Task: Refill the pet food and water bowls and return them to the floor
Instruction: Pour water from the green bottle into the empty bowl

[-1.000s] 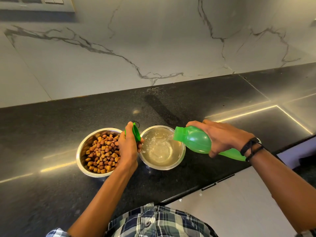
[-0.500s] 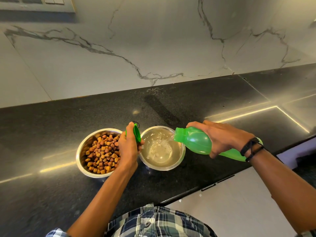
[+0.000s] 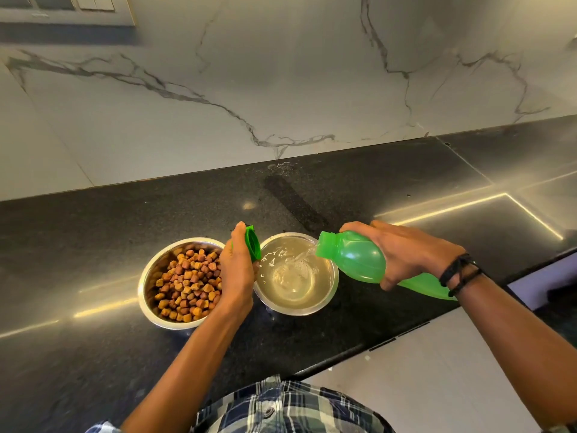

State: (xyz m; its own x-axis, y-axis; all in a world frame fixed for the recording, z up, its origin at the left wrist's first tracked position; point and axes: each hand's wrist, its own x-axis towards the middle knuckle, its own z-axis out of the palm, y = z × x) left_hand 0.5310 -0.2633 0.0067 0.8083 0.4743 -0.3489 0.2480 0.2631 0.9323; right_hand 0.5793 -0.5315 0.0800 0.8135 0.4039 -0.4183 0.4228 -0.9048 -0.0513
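A translucent green plastic bottle [image 3: 359,260] is tipped almost level above the dark speckled stone surface [image 3: 93,245]. Its long axis runs from its base at the near right, beside the wrist, to its open mouth at the far left. The mouth points left and a little downward, over the right rim of a round steel water bowl [image 3: 296,311]. A thin stream of water [image 3: 301,256] runs from the mouth into this bowl, which holds clear, rippled water.

The right hand [image 3: 406,254] grips the bottle from above around its middle. Its fingers wrap over the far side, the thumb is on the near side and the back of the hand faces up. The forearm comes in from the lower right. A black cord wristband [image 3: 459,273] circles that wrist.

The left hand [image 3: 235,270] hangs between the two bowls with its thumb side up. Its fingers are curled round a small green bottle cap [image 3: 253,243], which stands on edge at the top of the hand, next to the water bowl's left rim. Whether the hand touches either rim cannot be told.

Just left of the water bowl stands a second round steel food bowl [image 3: 144,284], heaped with brown and tan kibble [image 3: 187,282]. Both bowls sit side by side on the surface, near its front edge, and the left hand hides the place where their rims come closest.

Behind the surface rises a white marble wall [image 3: 281,73] with grey veins. A blue-and-white plaid shirt [image 3: 281,407] shows at the bottom edge.
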